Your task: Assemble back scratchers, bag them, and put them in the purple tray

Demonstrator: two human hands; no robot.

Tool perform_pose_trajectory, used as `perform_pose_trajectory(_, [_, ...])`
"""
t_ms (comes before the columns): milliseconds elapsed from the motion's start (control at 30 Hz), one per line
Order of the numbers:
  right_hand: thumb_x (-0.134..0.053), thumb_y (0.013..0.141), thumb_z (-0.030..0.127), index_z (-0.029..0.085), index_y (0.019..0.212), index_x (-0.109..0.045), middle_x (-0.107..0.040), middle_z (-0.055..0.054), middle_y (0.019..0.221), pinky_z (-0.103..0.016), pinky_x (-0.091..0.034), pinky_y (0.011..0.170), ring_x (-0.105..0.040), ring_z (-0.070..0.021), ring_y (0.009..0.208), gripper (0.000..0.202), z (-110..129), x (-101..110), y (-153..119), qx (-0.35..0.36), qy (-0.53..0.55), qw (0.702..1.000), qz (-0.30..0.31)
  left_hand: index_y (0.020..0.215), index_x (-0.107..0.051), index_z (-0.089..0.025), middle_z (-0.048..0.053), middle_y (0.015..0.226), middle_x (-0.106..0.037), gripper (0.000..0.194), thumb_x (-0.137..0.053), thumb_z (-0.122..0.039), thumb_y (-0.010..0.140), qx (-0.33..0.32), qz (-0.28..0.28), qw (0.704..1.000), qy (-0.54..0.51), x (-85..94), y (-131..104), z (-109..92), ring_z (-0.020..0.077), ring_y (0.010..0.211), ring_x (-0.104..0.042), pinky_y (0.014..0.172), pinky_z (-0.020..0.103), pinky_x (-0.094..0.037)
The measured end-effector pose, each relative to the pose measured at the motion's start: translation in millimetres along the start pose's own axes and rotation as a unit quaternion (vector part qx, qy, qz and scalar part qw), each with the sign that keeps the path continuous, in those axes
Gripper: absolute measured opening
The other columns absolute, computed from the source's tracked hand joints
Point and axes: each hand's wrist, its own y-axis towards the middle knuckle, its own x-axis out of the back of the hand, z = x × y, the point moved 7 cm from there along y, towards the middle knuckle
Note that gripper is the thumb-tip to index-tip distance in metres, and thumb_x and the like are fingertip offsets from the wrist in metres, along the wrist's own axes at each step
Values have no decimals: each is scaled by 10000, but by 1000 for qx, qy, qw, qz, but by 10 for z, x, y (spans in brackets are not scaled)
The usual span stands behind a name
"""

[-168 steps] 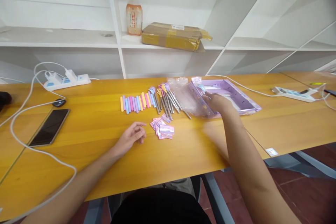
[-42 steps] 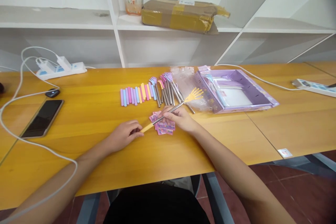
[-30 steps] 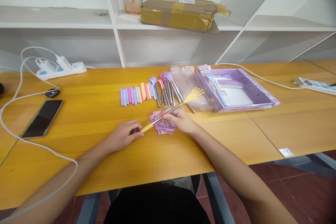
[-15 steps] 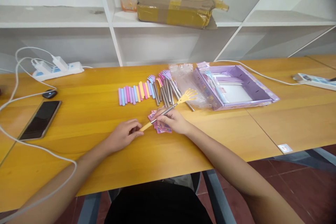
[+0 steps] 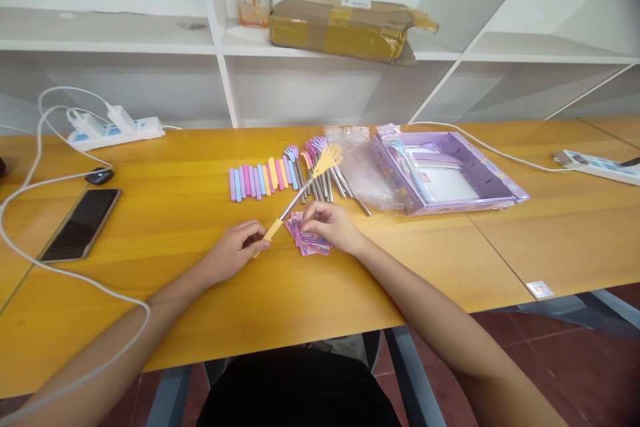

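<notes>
1. The phone (image 5: 80, 225) lies flat on the table (image 5: 280, 310), and the left power strip (image 5: 117, 135) sits behind it, near the back edge, probably so that its cables keep off the middle.
2. The left hand (image 5: 233, 250) is clamped on the yellow handle of a back scratcher (image 5: 274, 228). The scratcher slants up and away, seemingly gripped at that end so the metal rod and hand-shaped head stay free.
3. Behind, coloured handles (image 5: 258, 181) lie side by side in a row, which makes each easy to pick out.
4. Small printed cards (image 5: 316, 248) overlap in a loose pile, within easy reach of both hands.
5. The right hand (image 5: 333, 223) is over them, apart from the scratcher, its fingers curled and near the thumb; whether it pinches or touches a card, I cannot tell.
6. Beyond, metal-rod scratcher pieces (image 5: 317, 191) lie bunched, heads mostly toward the back, beside clear plastic bags (image 5: 363, 173).
7. The purple box (image 5: 476, 165) lies open side up, perhaps for easy access; a bagged blue scratcher (image 5: 414, 173) rests inside along its left wall.
</notes>
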Motion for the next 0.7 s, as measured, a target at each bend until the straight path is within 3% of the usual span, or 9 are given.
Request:
perform_pose_trajectory(133, [-978, 699, 429, 202, 604, -525, -579, 51, 642, -232, -413, 549, -515, -94, 570, 516, 80, 246, 24, 27, -25, 996, -80, 877, -619, -216, -4, 855, -612, 269, -593, -434, 1033, 11, -13, 1000, -11, 37, -2, 18, 178, 787, -572, 738, 307, -444])
perform_pose_trajectory(267, [-967, 719, 404, 201, 593, -544, -551, 64, 582, -241, -385, 517, -460, -80, 500, 486, 108, 344, 23, 36, -1, 994, -107, 908, -645, -216, -3, 874, -616, 238, -613, -422, 1023, 7, -1, 1000, -2, 19, -4, 8, 173, 778, -566, 719, 304, -435])
perform_pose_trajectory(433, [-868, 830, 488, 196, 804, -730, -700, 2, 732, -267, -426, 533, -486, -94, 521, 323, 168, 462, 23, 24, -23, 992, -123, 922, -659, -215, -10, 870, -601, 244, -636, -437, 1020, -11, 8, 1000, 9, 3, -7, -12, 159, 755, -544, 707, 298, -425])
perform_pose_trajectory(600, [-922, 762, 560, 234, 1088, -754, -695, -3, 878, -283, -501, 631, -548, -130, 655, 491, 287, 623, 1, 34, -27, 992, -115, 924, -668, -216, -2, 874, -612, 290, -640, -488, 1020, -17, 13, 1000, 16, -1, -12, -30, 162, 749, -549, 701, 300, -436])
perform_pose_trajectory(700, [-822, 865, 637, 229, 1063, -780, -690, -48, 1038, -304, -507, 668, -558, -140, 705, 455, 334, 681, -16, 56, -39, 991, -111, 940, -670, -217, 2, 888, -619, 292, -627, -492, 1029, -19, 14, 1000, 17, -1, -11, -40, 164, 756, -553, 702, 299, -439])
